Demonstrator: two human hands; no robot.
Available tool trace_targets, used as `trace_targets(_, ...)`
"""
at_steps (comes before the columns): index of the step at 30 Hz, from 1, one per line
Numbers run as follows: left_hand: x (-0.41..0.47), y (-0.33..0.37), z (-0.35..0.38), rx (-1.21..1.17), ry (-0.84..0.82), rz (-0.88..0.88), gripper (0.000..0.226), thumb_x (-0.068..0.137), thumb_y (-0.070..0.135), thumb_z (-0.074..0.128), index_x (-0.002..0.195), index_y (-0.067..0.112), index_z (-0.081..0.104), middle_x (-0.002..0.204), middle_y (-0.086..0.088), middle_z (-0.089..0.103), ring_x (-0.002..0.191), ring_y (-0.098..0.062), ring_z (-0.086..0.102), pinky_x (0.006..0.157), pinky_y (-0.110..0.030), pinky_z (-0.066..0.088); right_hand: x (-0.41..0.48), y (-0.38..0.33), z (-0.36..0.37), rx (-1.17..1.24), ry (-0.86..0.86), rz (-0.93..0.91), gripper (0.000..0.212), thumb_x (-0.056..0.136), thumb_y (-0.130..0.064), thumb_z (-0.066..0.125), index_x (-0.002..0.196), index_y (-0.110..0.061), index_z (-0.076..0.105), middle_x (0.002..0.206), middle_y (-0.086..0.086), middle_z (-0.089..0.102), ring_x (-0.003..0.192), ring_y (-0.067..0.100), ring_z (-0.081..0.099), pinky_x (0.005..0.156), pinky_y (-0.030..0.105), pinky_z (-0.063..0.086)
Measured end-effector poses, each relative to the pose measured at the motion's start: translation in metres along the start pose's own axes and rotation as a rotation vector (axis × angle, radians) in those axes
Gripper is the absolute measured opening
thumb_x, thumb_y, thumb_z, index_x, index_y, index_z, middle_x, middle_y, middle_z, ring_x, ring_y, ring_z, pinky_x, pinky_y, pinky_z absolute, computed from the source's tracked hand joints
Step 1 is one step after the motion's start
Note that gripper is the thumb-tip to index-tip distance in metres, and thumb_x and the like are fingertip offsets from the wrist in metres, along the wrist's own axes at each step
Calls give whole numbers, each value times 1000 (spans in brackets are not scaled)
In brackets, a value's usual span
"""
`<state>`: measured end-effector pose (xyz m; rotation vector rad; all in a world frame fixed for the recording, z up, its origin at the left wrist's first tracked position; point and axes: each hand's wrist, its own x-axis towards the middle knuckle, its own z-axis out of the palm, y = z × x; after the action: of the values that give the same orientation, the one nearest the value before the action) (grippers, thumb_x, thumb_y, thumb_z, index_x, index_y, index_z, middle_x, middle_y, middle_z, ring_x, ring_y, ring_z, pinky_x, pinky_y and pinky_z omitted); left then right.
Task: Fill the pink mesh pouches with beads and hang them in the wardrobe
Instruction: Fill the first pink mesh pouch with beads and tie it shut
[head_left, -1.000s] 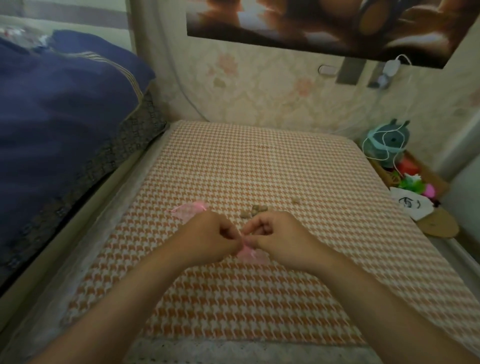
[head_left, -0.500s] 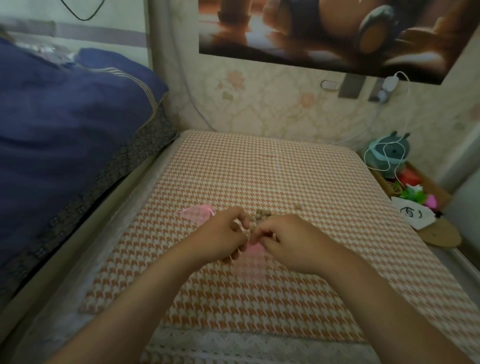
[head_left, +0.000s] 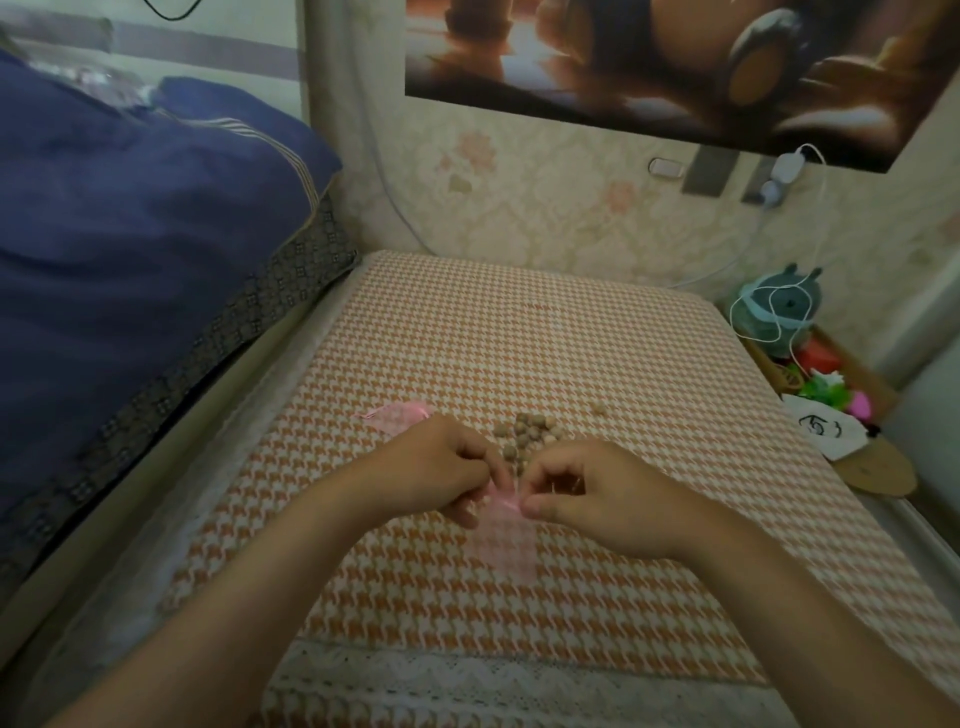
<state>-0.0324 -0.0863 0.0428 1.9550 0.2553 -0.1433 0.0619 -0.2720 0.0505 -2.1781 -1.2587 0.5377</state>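
Pink mesh pouch (head_left: 506, 535) lay flat on the orange-and-white houndstooth cloth (head_left: 519, 338) in the head view, about midway between the cloth's left and right edges and somewhat nearer its near edge than its far one. Its mouth pointed toward the far edge and its body ran back toward me. I saw the left hand (head_left: 436, 467) with fingers curled, pinching the left side of the pouch's mouth, and the right hand (head_left: 587, 493) pinching the right side between thumb and forefinger, its other fingers curled above. The two hands were almost touching over the mouth. I could not tell whether any beads were inside the pouch.

A small heap of brown beads (head_left: 524, 436) sat on the cloth just beyond the hands, toward the far edge, and a stray bead (head_left: 599, 408) lay a little to the right of the heap. A second pink pouch (head_left: 397, 415) lay on the cloth just beyond the left hand, partly hidden by it.

White lace trim (head_left: 467, 670) ran along the cloth's near edge. Blue bedding (head_left: 130, 234) was piled beyond the left edge, and a teal plush toy (head_left: 784, 306) with a white cable (head_left: 769, 332) looped over it stood off the far right corner
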Motion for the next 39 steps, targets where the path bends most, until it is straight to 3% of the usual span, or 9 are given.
trace_targets(4,7,-1,5,107,-58,38,30,93,2,50,84,11,77,61,-1,62,58,-11,61,78,-41,62,-3,4,1,8,-23,33,20,99,-32,58,79,-34,59,72,-22,57,64,-1,49,66,26,44)
trace_targets(7,12,-4,4,102,-104,77,21,90,20,59,89,9,76,89,-21,69,77,-25,67,82,-44,60,-3,7,-1,40,2,43,21,102,-32,54,81,-33,57,70,-17,56,64,5,49,65,38,48)
trace_targets(9,14,-6,1,224,-99,187,19,84,38,66,83,20,74,87,-15,69,80,-29,66,78,-47,57,-3,7,-2,107,-11,46,20,102,-30,55,82,-32,59,72,-13,56,67,11,52,70,48,53)
trace_targets(11,15,-8,2,305,-87,270,12,84,36,72,78,26,71,82,-6,69,79,-24,65,76,-46,55,-3,7,-1,195,-40,27,14,97,-32,60,84,-29,62,76,-6,59,70,14,55,73,52,54)
trace_targets(15,16,-11,-1,379,-72,337,7,85,24,75,81,20,71,82,5,69,78,-9,64,74,-30,55,-2,8,1,95,-26,4,12,85,-39,77,89,-30,70,74,-16,62,65,8,52,64,39,51)
trace_targets(19,13,-9,-3,464,-83,363,7,86,26,73,81,24,69,83,8,66,80,-7,62,72,-24,53,-3,9,1,-116,-70,9,13,86,-42,75,85,-32,67,73,-29,59,63,-2,52,61,18,40)
trace_targets(24,12,-6,4,661,-99,372,15,86,39,70,80,26,65,83,7,61,78,-7,58,76,-39,52,-3,12,-4,-363,-79,26,23,85,-55,68,82,-32,64,81,-17,62,75,2,58,70,32,53)
trace_targets(34,15,-6,-6,754,35,268,28,85,56,61,82,29,70,82,12,67,77,-3,62,75,-36,55,0,18,0,-430,57,-71,14,88,-44,69,93,-32,65,92,-17,61,78,-5,51,73,26,49)
trace_targets(39,22,-7,-5,599,42,201,48,84,64,48,84,24,73,83,3,71,78,-16,67,73,-46,56,4,16,4,-402,123,-104,8,91,-37,68,98,-33,65,92,-23,53,77,-11,47,71,19,42)
